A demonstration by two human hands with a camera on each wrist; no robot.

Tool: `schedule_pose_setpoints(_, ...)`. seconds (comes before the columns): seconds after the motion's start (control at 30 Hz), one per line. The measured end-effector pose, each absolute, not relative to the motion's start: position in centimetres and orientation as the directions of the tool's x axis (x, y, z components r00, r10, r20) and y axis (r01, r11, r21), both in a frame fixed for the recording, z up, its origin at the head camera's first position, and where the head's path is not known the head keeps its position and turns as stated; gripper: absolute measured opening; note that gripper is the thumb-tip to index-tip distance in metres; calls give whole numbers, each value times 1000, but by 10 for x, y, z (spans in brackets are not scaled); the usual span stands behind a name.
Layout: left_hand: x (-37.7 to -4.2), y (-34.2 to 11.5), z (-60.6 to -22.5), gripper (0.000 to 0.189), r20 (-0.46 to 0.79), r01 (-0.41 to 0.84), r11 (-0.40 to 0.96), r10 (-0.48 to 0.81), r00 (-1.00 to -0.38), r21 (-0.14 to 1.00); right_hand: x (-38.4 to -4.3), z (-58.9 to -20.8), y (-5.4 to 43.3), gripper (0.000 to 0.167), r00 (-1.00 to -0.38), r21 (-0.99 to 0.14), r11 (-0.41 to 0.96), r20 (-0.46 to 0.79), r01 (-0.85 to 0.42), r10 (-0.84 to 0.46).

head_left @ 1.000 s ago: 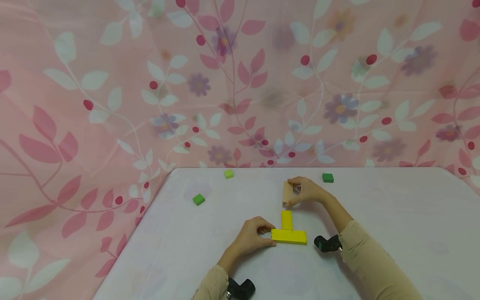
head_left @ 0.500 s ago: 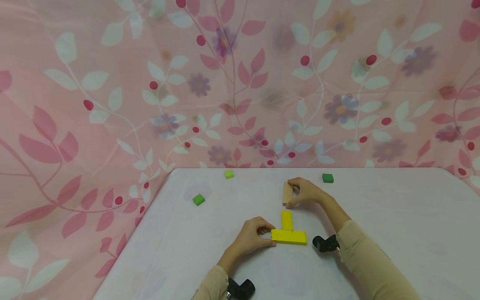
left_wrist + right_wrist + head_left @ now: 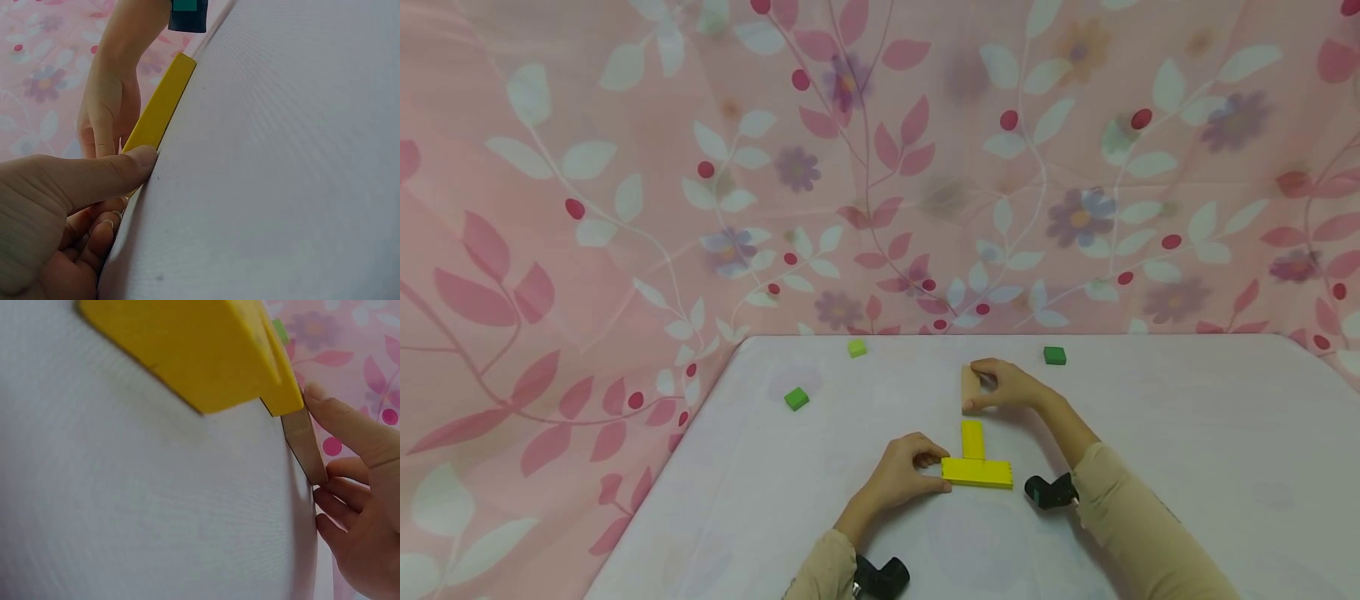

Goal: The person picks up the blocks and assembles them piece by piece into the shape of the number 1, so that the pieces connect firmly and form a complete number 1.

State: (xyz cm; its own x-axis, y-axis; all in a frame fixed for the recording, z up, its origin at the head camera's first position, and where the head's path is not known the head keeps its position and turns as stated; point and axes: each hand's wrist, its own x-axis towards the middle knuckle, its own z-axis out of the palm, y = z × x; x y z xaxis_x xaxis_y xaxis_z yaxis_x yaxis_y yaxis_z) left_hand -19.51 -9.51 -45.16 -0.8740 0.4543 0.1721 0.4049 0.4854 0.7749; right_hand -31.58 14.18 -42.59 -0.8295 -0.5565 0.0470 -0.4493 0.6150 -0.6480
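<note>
A long yellow block (image 3: 977,473) lies crosswise on the white table, and a second yellow block (image 3: 973,439) stands off its far side, forming a T. My left hand (image 3: 901,473) pinches the left end of the long block; its thumb lies against the near side in the left wrist view. Beyond the T is a plain wooden block (image 3: 970,390), lengthwise and roughly in line with the second yellow block. My right hand (image 3: 1017,388) holds it from the right, thumb at the near end and fingers at the far end.
Small green blocks sit farther out: a bright green one (image 3: 797,399) at left, a lime one (image 3: 857,348) at the back, a dark green one (image 3: 1055,356) at back right. Black wrist cameras (image 3: 1051,492) hang beside both sleeves. A pink floral cloth (image 3: 880,167) backs the table.
My right hand has shifted the wooden block slightly left, bringing it closer in line with the T's stem. The left hand and the yellow blocks stay put.
</note>
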Motion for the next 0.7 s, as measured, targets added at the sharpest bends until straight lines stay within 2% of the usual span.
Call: schedule_pose_setpoints(0.7,-194,-95,-450,34,175,407,479,457,-872,778,-313,-431,141,86,-818,-652,606,38,-456,-574)
